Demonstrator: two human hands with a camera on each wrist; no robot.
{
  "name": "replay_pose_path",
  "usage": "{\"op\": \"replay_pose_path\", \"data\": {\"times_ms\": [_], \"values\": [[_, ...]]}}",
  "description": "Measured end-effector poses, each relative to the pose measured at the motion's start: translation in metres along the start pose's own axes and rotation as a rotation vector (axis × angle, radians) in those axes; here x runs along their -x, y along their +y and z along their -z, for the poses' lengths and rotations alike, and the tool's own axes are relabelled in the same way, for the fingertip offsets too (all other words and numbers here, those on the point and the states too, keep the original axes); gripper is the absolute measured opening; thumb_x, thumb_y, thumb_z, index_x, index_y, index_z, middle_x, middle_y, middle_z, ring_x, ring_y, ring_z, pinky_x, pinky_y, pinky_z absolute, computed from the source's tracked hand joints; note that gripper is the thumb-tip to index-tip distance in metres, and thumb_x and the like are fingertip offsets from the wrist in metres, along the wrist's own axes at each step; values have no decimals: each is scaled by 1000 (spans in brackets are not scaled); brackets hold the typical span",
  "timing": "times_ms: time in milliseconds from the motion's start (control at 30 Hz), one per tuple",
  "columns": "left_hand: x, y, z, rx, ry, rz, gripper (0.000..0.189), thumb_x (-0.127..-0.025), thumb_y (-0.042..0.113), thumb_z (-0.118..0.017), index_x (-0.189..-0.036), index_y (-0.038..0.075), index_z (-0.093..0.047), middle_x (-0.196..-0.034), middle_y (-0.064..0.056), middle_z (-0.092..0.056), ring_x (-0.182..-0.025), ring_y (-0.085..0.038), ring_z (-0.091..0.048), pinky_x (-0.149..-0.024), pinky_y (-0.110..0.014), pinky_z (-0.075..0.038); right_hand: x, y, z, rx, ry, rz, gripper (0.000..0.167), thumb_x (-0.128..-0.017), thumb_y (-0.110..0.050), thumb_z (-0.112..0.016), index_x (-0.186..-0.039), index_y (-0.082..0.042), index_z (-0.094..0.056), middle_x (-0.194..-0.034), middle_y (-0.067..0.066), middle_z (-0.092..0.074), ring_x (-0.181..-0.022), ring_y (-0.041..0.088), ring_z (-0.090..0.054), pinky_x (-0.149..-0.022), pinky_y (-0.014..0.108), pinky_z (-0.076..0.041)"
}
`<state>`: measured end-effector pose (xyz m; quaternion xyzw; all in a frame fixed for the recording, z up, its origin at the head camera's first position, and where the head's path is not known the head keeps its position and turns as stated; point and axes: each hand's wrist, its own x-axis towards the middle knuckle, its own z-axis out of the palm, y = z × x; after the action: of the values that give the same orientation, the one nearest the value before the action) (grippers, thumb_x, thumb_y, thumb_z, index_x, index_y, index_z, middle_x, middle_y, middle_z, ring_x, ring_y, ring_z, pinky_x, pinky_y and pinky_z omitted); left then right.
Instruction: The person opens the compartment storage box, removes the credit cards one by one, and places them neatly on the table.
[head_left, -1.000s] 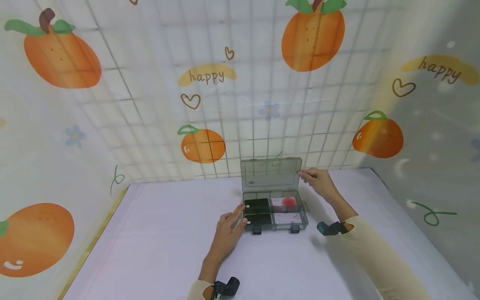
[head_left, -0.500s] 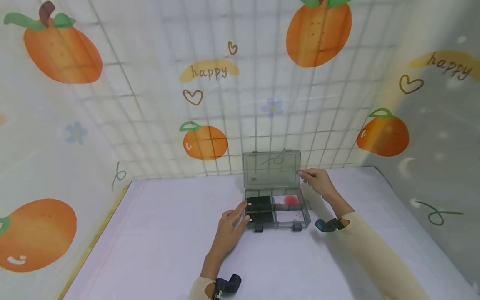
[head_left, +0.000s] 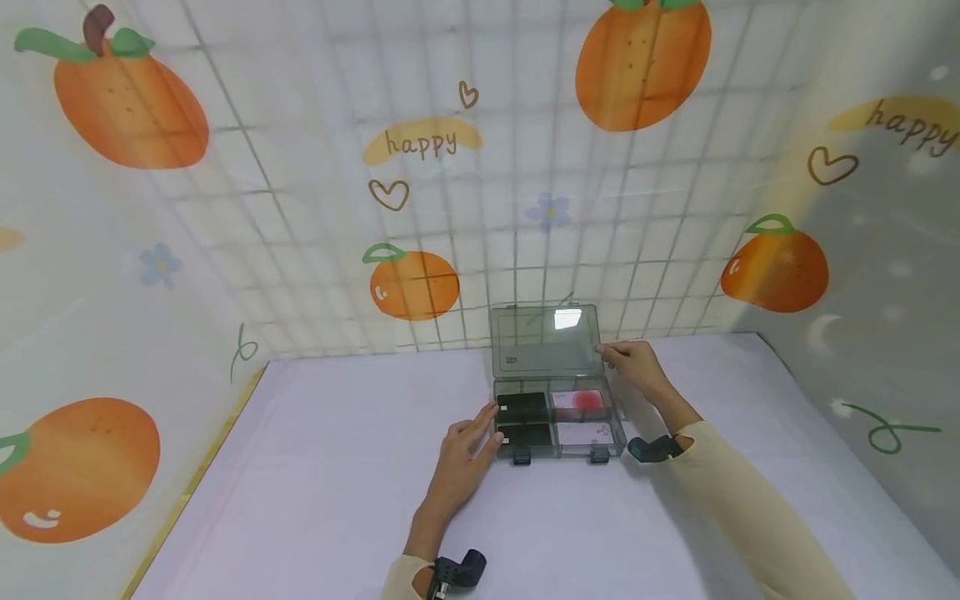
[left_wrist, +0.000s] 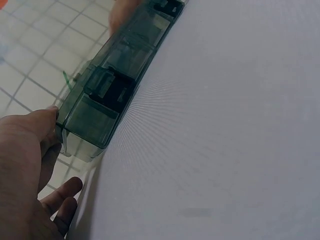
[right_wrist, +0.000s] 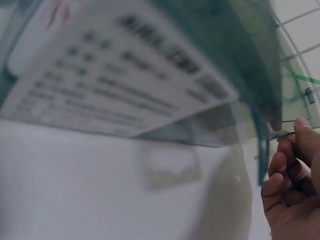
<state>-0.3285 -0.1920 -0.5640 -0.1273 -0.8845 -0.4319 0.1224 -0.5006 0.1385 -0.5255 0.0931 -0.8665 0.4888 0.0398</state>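
Note:
A grey-green see-through plastic box (head_left: 577, 451) lies on the table with its hinged lid (head_left: 543, 354) raised at the back. Its compartments hold two dark card-like pieces (head_left: 522, 406) on the left. On the right are a white card with a red blot (head_left: 588, 400) and a white card with a small print (head_left: 585, 433). My left hand (head_left: 459, 460) touches the box's left side with fairly straight fingers; the left wrist view shows its thumb at a corner. My right hand (head_left: 637, 367) pinches the lid's right edge between thumb and fingertip.
Two black latches (head_left: 600, 456) hang at the box's front edge. A white cloth (head_left: 330, 483) covers the table. Behind stands a curtain (head_left: 300, 233) printed with oranges, over a wire grid.
The lid tilts farther back, and a bright reflection now shows on it. My right hand keeps its pinch on the edge. My left hand stays at the box's side.

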Motion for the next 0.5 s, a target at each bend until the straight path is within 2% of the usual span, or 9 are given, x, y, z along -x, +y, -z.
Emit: {"op": "replay_pose_path", "data": {"times_ms": [233,500], "values": [[-1,-1,1,7,-11,7,55,-103,48,-51,-152,24,-46,-157,10,-40,-126,-27,-44,-101,-58,-38,0,1,-2,14,-15,-48,37,-102,-30,-61,-116,2,-73,-95,17,-70,-85,27,-60,-65,29,-50],[0,-1,0,8,-6,10,54,-103,46,-53,-152,24,-46,-156,11,-40,-126,-26,-45,-101,-58,-38,-2,1,-4,51,-7,-47,34,-101,-29,-63,-105,2,-77,-84,11,-69,-74,20,-56,-61,29,-48]]}}
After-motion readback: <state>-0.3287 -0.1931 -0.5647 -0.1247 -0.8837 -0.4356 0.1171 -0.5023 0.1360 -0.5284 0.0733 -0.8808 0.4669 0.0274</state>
